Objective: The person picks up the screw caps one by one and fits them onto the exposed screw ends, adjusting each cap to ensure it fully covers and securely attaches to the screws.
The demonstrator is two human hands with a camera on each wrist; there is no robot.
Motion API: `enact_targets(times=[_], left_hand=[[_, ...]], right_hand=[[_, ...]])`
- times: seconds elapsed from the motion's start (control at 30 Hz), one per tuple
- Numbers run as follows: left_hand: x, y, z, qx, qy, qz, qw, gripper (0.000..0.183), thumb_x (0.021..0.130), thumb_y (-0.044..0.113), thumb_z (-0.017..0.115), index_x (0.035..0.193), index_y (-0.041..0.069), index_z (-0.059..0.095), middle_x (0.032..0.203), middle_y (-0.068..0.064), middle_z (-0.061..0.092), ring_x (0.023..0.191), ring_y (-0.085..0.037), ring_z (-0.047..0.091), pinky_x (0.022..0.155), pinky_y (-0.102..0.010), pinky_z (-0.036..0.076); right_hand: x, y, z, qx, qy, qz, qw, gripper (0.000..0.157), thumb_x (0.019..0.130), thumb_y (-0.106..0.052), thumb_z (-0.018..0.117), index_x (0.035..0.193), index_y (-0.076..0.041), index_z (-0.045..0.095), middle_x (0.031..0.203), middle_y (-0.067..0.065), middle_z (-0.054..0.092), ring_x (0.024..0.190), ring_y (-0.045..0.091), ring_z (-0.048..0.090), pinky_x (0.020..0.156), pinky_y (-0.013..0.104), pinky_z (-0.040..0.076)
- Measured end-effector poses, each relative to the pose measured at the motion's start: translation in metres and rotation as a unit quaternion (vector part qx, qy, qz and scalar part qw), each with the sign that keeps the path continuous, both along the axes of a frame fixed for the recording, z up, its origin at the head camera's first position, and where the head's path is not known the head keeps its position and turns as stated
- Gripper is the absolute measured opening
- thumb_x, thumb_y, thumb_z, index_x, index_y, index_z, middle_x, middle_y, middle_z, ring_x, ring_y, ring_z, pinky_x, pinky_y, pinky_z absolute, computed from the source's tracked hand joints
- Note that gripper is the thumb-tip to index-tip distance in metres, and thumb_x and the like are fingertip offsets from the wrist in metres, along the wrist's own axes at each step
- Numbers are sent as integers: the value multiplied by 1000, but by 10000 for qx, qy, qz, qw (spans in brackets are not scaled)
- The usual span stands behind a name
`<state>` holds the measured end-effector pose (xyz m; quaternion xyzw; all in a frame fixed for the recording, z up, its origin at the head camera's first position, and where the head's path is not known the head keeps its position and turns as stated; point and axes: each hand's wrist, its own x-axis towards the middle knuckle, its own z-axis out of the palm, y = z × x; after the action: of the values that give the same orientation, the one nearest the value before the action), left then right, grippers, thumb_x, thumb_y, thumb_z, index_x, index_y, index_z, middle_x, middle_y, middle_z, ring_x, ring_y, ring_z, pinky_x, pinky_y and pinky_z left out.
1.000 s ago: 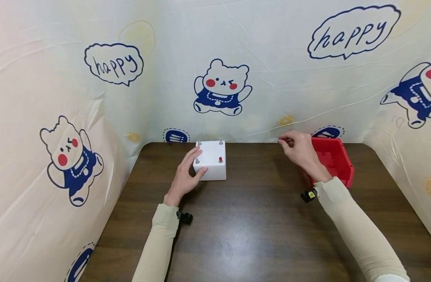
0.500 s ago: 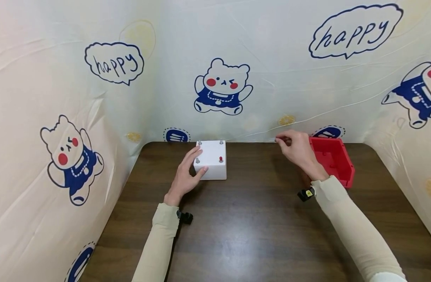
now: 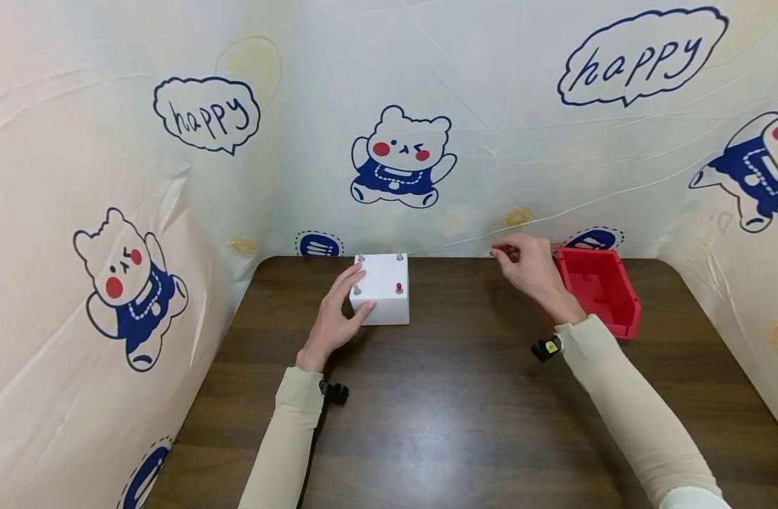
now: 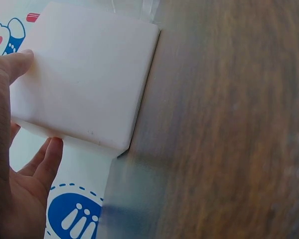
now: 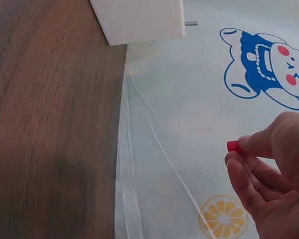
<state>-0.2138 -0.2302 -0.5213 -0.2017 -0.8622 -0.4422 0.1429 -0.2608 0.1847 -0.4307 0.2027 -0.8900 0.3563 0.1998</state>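
A white box [image 3: 387, 272] stands near the table's back edge with a metal post at each top corner. On its near right post [image 3: 399, 290] sits a red cap [image 3: 399, 285]. My left hand [image 3: 334, 314] holds the box at its near left corner, thumb on the front face [image 4: 84, 74] and fingers along the left side. Between thumb and index finger, my right hand [image 3: 534, 268] pinches a small red cylindrical cap [image 5: 233, 146]. That hand is in the air right of the box, left of the red bin [image 3: 627, 304].
The red open bin stands on the right of the dark wooden table [image 3: 440, 396]. Printed cloth [image 3: 510, 106] hangs right behind the table's back edge and along both sides. Each wrist carries a small black camera [image 3: 545, 348].
My right hand has moved a little left, away from the bin and toward the white box, with the red cap in its fingertips. The left hand and box have stayed put.
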Motion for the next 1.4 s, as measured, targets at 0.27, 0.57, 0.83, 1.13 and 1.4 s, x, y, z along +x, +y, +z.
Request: enact_targets(times=[0.27,0.57,0.83,1.13,1.4], left_hand=[[0,-1,-1,22,54,-24,10000,65,100,29,78,159,30,50,171,7,38,157,-23,38,125,-61,36],[0,-1,-3,34,20,-11,10000,65,100,30,78,158,31,50,171,8,38,158,-22,38,125,-60,37],[-1,-1,-2,22,7,-20,10000,65,100,30,77,159,32,50,171,10,37,157,-21,37,126,-58,36],[-2,-1,-1,1,5,-8,10000,65,100,29,78,159,31,50,171,10,38,157,-20,38,127,-57,35],[0,0,0,-7,-30,19,10000,65,100,28,77,159,32,50,171,12,37,157,-19,37,127,-57,35]], right_hand=[[-4,-5,-1,-184,-21,73,9998,16,96,-5,78,111,-3,82,107,17,81,86,29,77,82,50,66],[-6,-11,-2,-335,-132,201,9991,19,95,-4,79,113,-3,82,109,17,81,89,30,78,84,50,66],[-9,-18,-1,-397,-37,234,9989,15,97,-4,76,110,-2,82,105,17,81,85,28,78,82,48,65],[-12,-27,2,-442,126,290,9985,10,97,-4,77,105,-1,83,100,16,81,81,26,77,80,46,66],[-13,-34,3,-529,117,332,9980,10,96,-3,78,104,0,82,100,16,81,82,27,77,79,47,66]])
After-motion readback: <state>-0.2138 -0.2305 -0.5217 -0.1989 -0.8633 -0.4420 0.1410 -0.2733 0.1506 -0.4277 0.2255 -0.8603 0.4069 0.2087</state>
